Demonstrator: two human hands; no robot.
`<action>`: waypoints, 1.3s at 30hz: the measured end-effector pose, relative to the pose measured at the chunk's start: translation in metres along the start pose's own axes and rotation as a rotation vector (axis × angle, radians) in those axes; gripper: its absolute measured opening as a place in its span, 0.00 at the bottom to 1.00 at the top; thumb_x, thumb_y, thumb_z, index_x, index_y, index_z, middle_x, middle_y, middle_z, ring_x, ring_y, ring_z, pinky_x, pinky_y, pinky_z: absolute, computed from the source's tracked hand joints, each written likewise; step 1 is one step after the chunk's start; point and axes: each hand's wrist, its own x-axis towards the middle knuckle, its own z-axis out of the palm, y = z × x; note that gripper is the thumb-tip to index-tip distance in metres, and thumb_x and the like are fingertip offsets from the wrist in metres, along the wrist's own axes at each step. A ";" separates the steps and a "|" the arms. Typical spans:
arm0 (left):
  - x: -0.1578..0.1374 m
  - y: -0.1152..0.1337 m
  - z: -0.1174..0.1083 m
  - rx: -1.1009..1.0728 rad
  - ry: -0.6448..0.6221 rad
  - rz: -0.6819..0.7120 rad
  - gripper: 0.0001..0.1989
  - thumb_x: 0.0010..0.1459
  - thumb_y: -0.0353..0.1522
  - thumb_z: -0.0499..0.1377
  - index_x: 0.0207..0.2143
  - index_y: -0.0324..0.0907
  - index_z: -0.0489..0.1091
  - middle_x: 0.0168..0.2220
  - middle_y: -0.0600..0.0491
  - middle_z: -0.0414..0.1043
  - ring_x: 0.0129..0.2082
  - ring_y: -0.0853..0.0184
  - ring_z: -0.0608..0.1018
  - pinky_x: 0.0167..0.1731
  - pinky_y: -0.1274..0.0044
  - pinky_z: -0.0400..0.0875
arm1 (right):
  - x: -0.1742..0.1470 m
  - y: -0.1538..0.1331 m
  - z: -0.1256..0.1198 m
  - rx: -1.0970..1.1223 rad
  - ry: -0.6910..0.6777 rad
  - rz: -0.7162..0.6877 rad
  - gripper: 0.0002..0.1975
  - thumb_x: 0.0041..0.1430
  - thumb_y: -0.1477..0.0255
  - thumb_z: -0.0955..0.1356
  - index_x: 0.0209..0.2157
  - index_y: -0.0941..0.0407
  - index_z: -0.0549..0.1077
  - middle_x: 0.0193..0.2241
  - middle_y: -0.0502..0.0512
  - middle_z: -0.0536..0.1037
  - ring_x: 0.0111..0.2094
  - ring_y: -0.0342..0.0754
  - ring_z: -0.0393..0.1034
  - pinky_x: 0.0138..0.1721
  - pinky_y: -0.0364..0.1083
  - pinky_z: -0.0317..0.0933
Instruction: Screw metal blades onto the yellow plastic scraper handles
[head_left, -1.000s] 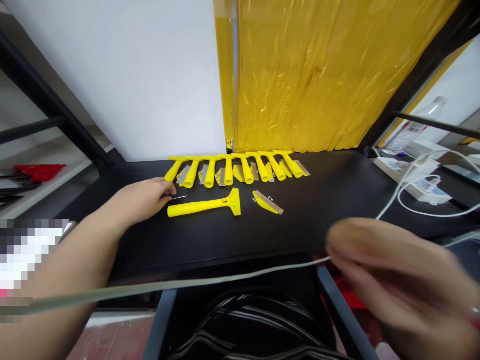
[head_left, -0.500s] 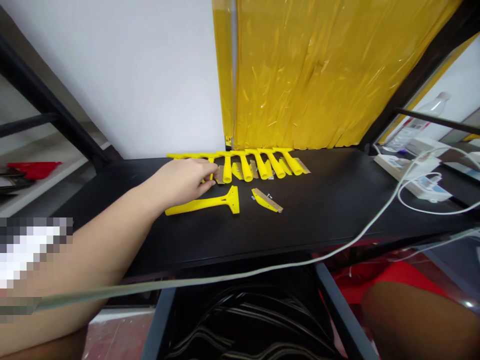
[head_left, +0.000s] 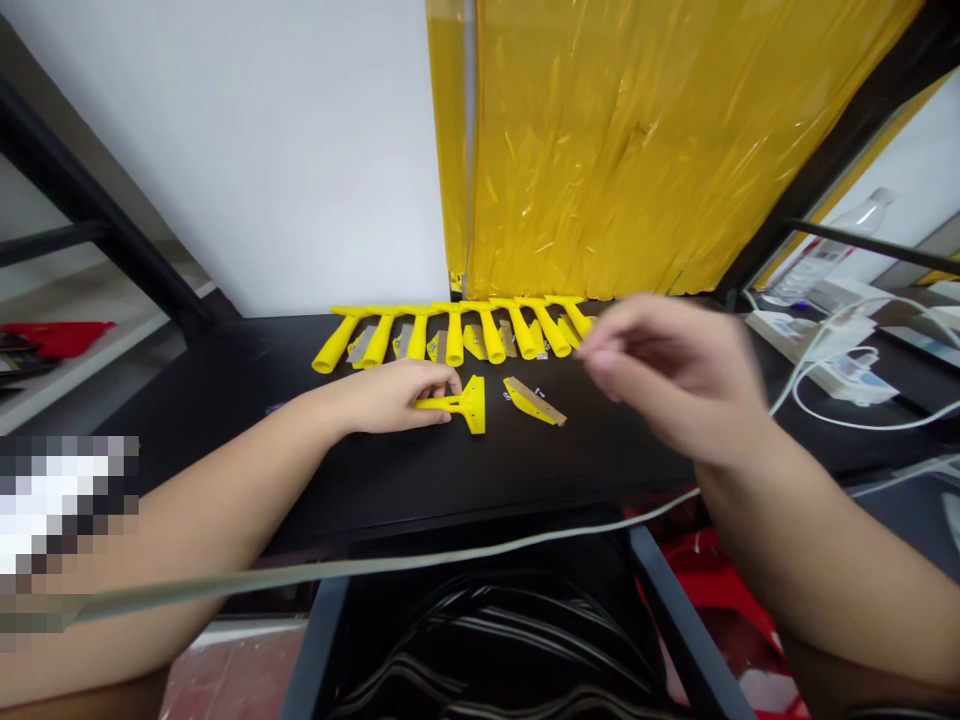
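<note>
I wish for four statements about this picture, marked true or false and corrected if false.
The left hand grips a T-shaped yellow handle. True.
The right hand grips the clear bottle. False: the right hand is in front of the right end of the row of yellow handles.
A loose yellow piece lies right of the gripped handle. True.
The yellow sheet is left of the white panel. False: the yellow sheet is right of the white panel.

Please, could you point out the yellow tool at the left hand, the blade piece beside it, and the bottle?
Yellow tool (head_left: 470,404), head view: its wide head.
Blade piece (head_left: 533,401), head view: its middle.
Bottle (head_left: 815,265), head view: its body.
</note>
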 end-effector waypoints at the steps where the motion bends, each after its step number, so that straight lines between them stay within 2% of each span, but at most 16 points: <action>1: 0.002 0.002 0.000 -0.003 0.004 0.011 0.16 0.65 0.42 0.60 0.50 0.43 0.74 0.37 0.52 0.76 0.32 0.66 0.74 0.33 0.75 0.66 | 0.009 0.008 0.002 -0.040 -0.095 0.019 0.13 0.74 0.63 0.67 0.44 0.56 0.81 0.34 0.54 0.82 0.32 0.47 0.76 0.35 0.46 0.69; 3: 0.005 0.006 0.002 -0.010 0.015 0.029 0.16 0.65 0.41 0.61 0.50 0.43 0.74 0.35 0.53 0.74 0.30 0.67 0.73 0.31 0.75 0.65 | 0.030 0.028 0.009 -0.192 -0.354 0.081 0.07 0.68 0.68 0.70 0.37 0.56 0.81 0.29 0.51 0.81 0.28 0.45 0.73 0.32 0.45 0.64; 4: 0.006 0.007 0.003 -0.014 0.021 0.036 0.16 0.65 0.41 0.61 0.50 0.43 0.74 0.35 0.53 0.74 0.30 0.67 0.72 0.31 0.75 0.64 | 0.039 0.037 0.013 -0.290 -0.442 0.117 0.06 0.66 0.71 0.71 0.35 0.56 0.81 0.28 0.51 0.81 0.28 0.46 0.73 0.32 0.45 0.63; 7: 0.006 0.007 0.008 -0.023 0.050 0.048 0.16 0.66 0.42 0.61 0.51 0.44 0.74 0.36 0.53 0.75 0.31 0.66 0.73 0.32 0.75 0.65 | 0.058 0.059 0.025 -0.414 -0.594 0.205 0.03 0.60 0.70 0.73 0.34 0.54 0.80 0.31 0.52 0.83 0.31 0.48 0.75 0.32 0.46 0.62; 9: 0.005 0.004 0.012 -0.029 0.073 0.054 0.16 0.66 0.42 0.61 0.51 0.44 0.74 0.37 0.53 0.75 0.33 0.66 0.73 0.33 0.75 0.65 | 0.063 0.067 0.032 -0.433 -0.646 0.254 0.05 0.57 0.68 0.75 0.35 0.53 0.81 0.33 0.53 0.84 0.32 0.49 0.76 0.31 0.46 0.62; 12: 0.005 0.001 0.016 -0.040 0.089 0.064 0.15 0.66 0.42 0.62 0.51 0.45 0.74 0.37 0.53 0.74 0.35 0.65 0.74 0.36 0.74 0.66 | 0.064 0.071 0.038 -0.414 -0.651 0.304 0.06 0.55 0.68 0.75 0.36 0.53 0.80 0.33 0.51 0.84 0.31 0.48 0.76 0.32 0.46 0.62; 16: 0.005 0.000 0.017 -0.037 0.083 0.073 0.16 0.67 0.43 0.61 0.51 0.45 0.74 0.39 0.53 0.75 0.36 0.64 0.75 0.37 0.74 0.67 | 0.063 0.074 0.039 -0.377 -0.636 0.400 0.10 0.53 0.75 0.74 0.39 0.54 0.80 0.33 0.50 0.84 0.31 0.47 0.76 0.32 0.45 0.63; 23: 0.002 0.002 0.015 0.024 0.087 0.059 0.17 0.68 0.44 0.61 0.54 0.45 0.75 0.45 0.50 0.78 0.39 0.63 0.78 0.38 0.73 0.67 | 0.057 0.085 0.036 -0.373 -0.559 0.370 0.14 0.50 0.79 0.73 0.41 0.54 0.81 0.35 0.50 0.85 0.33 0.47 0.77 0.33 0.45 0.65; 32: -0.003 -0.002 0.012 -0.033 0.108 0.120 0.17 0.67 0.41 0.63 0.54 0.44 0.76 0.41 0.50 0.77 0.39 0.63 0.78 0.41 0.73 0.69 | 0.047 0.108 -0.001 -0.062 -0.475 0.375 0.13 0.52 0.77 0.71 0.40 0.56 0.80 0.33 0.52 0.83 0.33 0.47 0.78 0.35 0.45 0.70; 35: -0.006 -0.002 0.011 -0.023 0.095 0.113 0.17 0.67 0.42 0.63 0.53 0.43 0.76 0.40 0.50 0.76 0.38 0.64 0.77 0.40 0.73 0.69 | 0.047 0.117 -0.008 -0.143 -0.511 0.435 0.12 0.51 0.79 0.71 0.39 0.56 0.81 0.33 0.51 0.83 0.34 0.48 0.78 0.35 0.45 0.70; 39: -0.005 -0.003 0.011 -0.026 0.077 0.105 0.17 0.68 0.42 0.62 0.53 0.44 0.76 0.42 0.50 0.77 0.38 0.64 0.77 0.39 0.73 0.68 | 0.048 0.123 -0.006 -0.261 -0.580 0.543 0.11 0.52 0.79 0.71 0.39 0.56 0.79 0.33 0.52 0.84 0.31 0.48 0.77 0.31 0.45 0.68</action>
